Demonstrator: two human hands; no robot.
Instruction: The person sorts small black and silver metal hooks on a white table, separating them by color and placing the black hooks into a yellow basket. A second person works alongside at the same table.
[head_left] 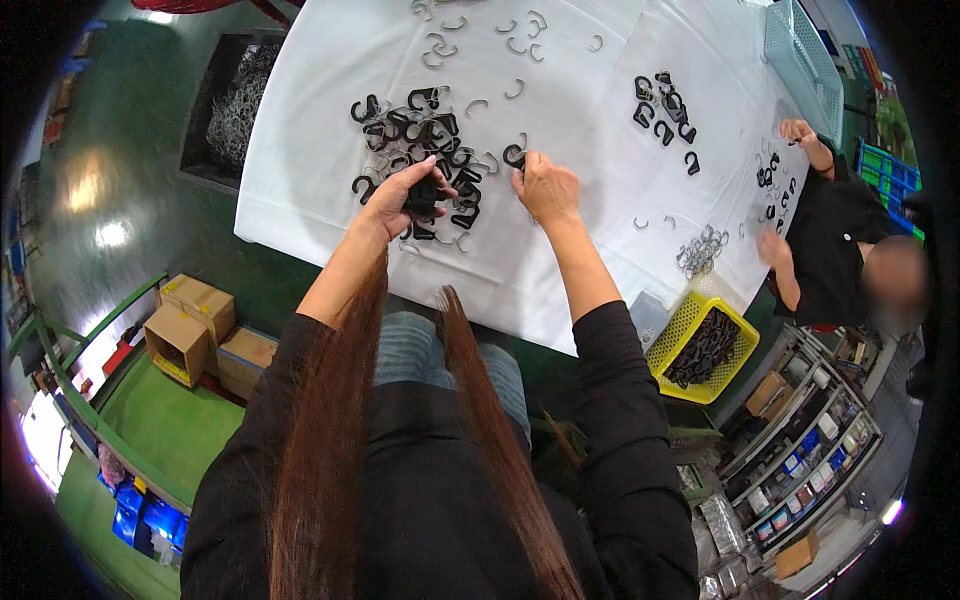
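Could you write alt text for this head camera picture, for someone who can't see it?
Seen from above, a person's left hand grips a bunch of black hook-shaped clips while the right hand pinches one black clip over a white-covered table. More black clips and silver metal hooks lie scattered there; a co-worker sorts similar pieces at the right.

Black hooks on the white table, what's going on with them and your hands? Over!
Left hand closed on a bunch of black hooks. Right hand pinching one black hook. Loose hook pile on white table. Co-worker's hands apart, far right.
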